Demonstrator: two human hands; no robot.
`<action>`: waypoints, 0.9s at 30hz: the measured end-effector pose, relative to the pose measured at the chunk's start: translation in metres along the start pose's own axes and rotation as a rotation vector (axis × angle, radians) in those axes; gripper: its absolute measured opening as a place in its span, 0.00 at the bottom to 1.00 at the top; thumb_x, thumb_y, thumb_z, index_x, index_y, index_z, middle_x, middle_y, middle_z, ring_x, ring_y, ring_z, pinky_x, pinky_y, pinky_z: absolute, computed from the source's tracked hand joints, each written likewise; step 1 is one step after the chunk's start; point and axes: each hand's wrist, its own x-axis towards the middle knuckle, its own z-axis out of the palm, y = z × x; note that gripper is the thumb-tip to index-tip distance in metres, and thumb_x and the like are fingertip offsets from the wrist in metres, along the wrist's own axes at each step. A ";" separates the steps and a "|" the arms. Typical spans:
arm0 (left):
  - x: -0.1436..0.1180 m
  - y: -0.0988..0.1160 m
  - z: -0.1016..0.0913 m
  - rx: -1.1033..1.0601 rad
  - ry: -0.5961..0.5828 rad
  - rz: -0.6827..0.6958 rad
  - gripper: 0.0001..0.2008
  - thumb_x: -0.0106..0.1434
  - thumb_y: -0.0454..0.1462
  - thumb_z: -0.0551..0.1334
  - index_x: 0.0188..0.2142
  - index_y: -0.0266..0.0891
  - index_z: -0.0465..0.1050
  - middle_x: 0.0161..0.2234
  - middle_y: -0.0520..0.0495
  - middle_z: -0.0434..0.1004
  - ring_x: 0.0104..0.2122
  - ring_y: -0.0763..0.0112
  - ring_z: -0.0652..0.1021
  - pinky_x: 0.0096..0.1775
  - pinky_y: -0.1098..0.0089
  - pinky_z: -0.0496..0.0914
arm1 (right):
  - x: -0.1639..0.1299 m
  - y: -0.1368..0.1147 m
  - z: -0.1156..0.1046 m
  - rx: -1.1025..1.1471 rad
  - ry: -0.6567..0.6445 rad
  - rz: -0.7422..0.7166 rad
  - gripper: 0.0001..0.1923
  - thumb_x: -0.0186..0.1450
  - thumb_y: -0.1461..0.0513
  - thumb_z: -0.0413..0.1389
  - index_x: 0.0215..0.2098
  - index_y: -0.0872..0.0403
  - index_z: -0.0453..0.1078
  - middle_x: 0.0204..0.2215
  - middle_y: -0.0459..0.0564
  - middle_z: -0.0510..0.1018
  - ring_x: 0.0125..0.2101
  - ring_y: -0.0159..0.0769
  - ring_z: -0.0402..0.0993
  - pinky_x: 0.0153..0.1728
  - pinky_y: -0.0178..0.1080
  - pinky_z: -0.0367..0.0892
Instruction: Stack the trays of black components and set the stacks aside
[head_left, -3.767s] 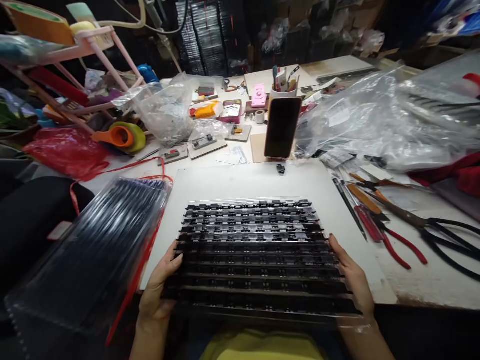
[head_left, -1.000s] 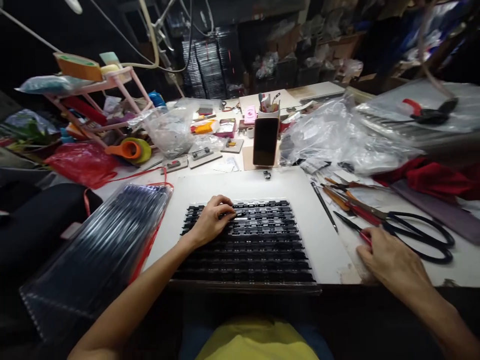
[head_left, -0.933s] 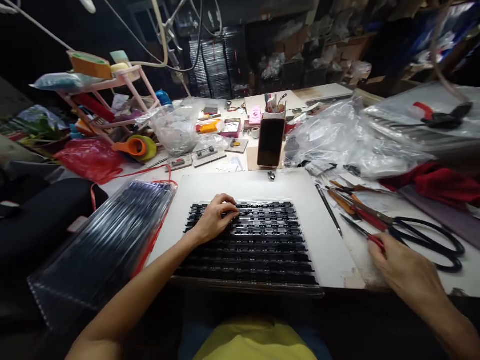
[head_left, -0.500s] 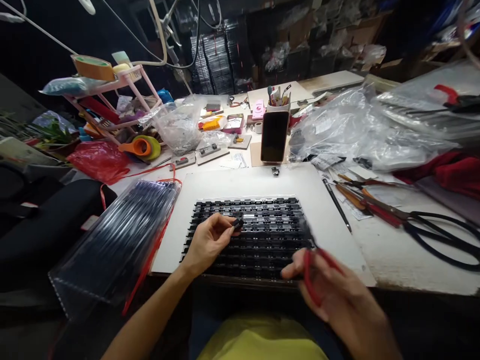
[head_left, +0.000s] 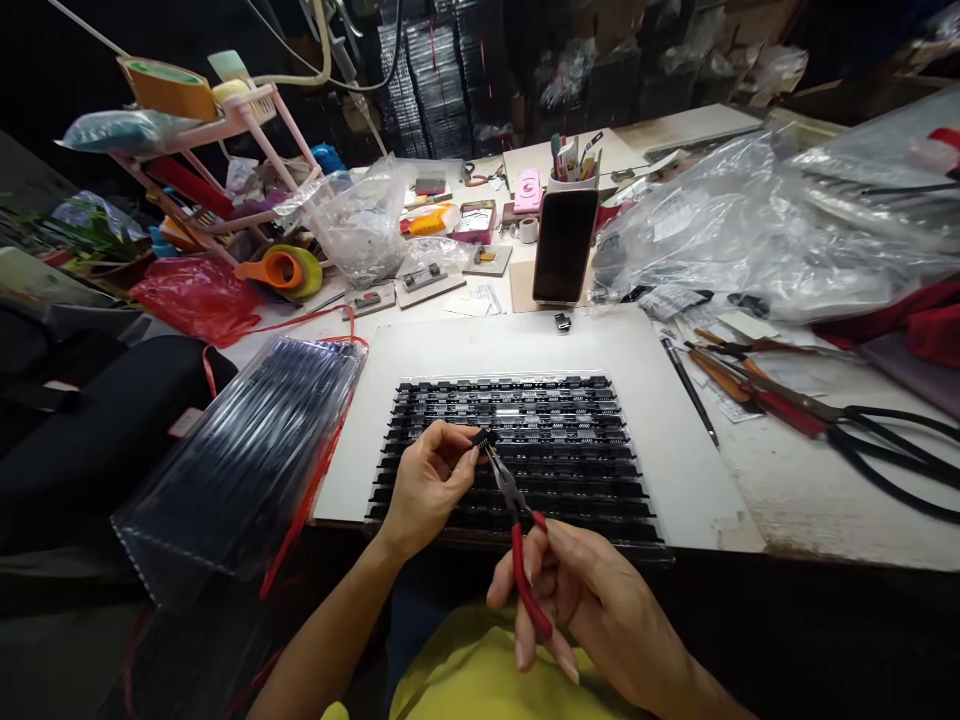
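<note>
A clear tray of black parts in rows lies on a white board in front of me. My left hand pinches one small black part between thumb and fingers above the tray's left half. My right hand grips red-handled pliers below the tray's near edge. The pliers' thin jaws point up and left and touch the small part.
A stack of bagged black trays leans at the left. A phone stands behind the board. Hand tools and large black scissors lie to the right, beside heaps of clear plastic bags. A pink rack stands far left.
My left hand lifted a small part off the tray. My right hand picked the red pliers from the tools at right and brought their tips to the part.
</note>
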 end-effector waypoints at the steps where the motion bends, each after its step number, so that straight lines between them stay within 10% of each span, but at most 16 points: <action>1: 0.000 0.000 0.000 -0.005 0.003 -0.003 0.07 0.58 0.38 0.63 0.30 0.38 0.66 0.38 0.45 0.76 0.33 0.69 0.79 0.38 0.68 0.73 | 0.000 0.000 0.000 0.007 0.007 0.004 0.19 0.68 0.52 0.45 0.27 0.58 0.62 0.29 0.57 0.77 0.19 0.33 0.75 0.10 0.25 0.53; 27: -0.001 0.004 0.002 0.019 -0.043 0.089 0.03 0.60 0.32 0.61 0.30 0.38 0.67 0.38 0.48 0.76 0.35 0.75 0.77 0.39 0.75 0.72 | 0.001 -0.002 -0.004 0.060 0.036 0.029 0.19 0.67 0.52 0.48 0.25 0.58 0.60 0.24 0.52 0.75 0.14 0.28 0.70 0.09 0.24 0.55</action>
